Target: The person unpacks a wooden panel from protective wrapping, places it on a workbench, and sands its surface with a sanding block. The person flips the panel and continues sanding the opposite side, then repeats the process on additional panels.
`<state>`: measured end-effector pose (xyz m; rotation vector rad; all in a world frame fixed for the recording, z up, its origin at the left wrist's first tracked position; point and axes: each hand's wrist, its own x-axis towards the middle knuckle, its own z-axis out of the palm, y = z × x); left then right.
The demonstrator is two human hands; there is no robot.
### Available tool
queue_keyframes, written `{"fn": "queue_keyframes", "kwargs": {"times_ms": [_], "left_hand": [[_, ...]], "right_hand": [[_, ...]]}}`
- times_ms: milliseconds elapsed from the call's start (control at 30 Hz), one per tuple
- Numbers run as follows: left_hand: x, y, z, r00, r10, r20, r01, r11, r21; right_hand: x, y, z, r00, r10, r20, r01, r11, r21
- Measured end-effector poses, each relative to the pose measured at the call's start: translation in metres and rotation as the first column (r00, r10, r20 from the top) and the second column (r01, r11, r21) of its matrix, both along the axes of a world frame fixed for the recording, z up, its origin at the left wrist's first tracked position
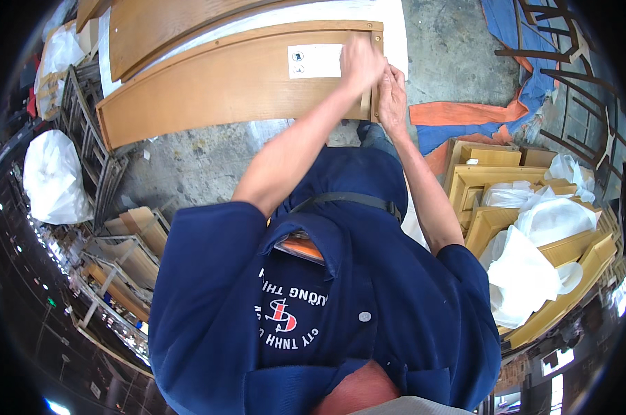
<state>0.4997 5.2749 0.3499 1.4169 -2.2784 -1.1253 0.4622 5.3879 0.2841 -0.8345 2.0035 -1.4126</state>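
Wooden panel (216, 86): long, light-brown, slightly curved board lying flat across the upper middle of the view, its right end under both hands.
White label (314, 61): rectangular sticker on the panel's face, just left of the hands.
Left hand (361, 62): reaches across from the left forearm, fingers curled down onto the panel's right end beside the label; whether it grips anything small cannot be told.
Right hand (392, 97): pressed against the panel's right edge, fingers folded over the end rail, touching the left hand.
End rail (376, 69): narrow wooden strip closing the panel's right end, partly hidden by the hands.
White sheet (394, 34): pale sheet beneath the panel, showing along its upper right.
Second panel (161, 31): similar board, just behind the first.
Concrete floor (188, 166): grey and rough, below the panel.
Blue and orange tarpaulin (465, 114): crumpled on the floor, right of the hands.
Wooden parts with white wrapping (534, 228): stacked at the right, well apart from the panel.
White bag (50, 180): at the far left, beside a metal rack (91, 138).
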Motion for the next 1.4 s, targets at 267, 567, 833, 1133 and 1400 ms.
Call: {"fn": "queue_keyframes", "kwargs": {"times_ms": [267, 567, 833, 1133, 1400], "left_hand": [[0.030, 0.040, -0.008, 0.999, -0.041, -0.003, 0.041, 0.999, 0.036], [0.023, 0.033, 0.022, 0.993, -0.080, -0.090, 0.088, 0.992, 0.094], [0.009, 0.010, 0.007, 0.998, -0.052, 0.025, 0.050, 0.993, 0.104], [0.124, 0.066, -0.010, 0.985, 0.067, -0.162, -0.058, 0.997, 0.057], [0.173, 0.060, 0.030, 0.982, 0.179, -0.066, -0.176, 0.983, 0.044]], "right_hand": [[-0.001, 0.000, 0.005, 0.992, 0.023, 0.125, -0.017, 0.999, -0.049], [0.001, 0.000, -0.005, 0.998, 0.032, -0.058, -0.035, 0.998, -0.056], [0.004, -0.005, -0.011, 0.999, -0.025, -0.022, 0.024, 0.998, -0.056], [-0.044, -0.004, 0.036, 0.874, 0.337, -0.349, -0.285, 0.939, 0.193], [-0.061, -0.020, 0.063, -0.174, 0.772, -0.611, -0.706, 0.334, 0.624]]}}
